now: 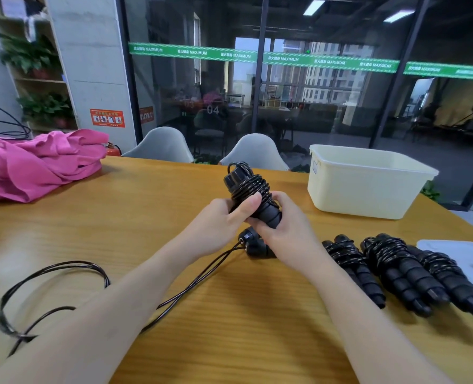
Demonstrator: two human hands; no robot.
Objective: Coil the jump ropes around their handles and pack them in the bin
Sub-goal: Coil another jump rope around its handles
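Note:
Both hands hold one black jump rope bundle upright over the middle of the wooden table. Its cord is wound round the upper part of the handles. My left hand grips it from the left, thumb across the coil. My right hand grips the lower handles from the right. Beneath the hands lies another pair of black handles; its loose cord trails left in loops. Three coiled ropes lie side by side at the right. The cream plastic bin stands at the far right.
A pink cloth is heaped at the table's far left. A white flat object lies at the right edge, beside the coiled ropes. Two grey chairs stand behind the table, in front of a glass wall.

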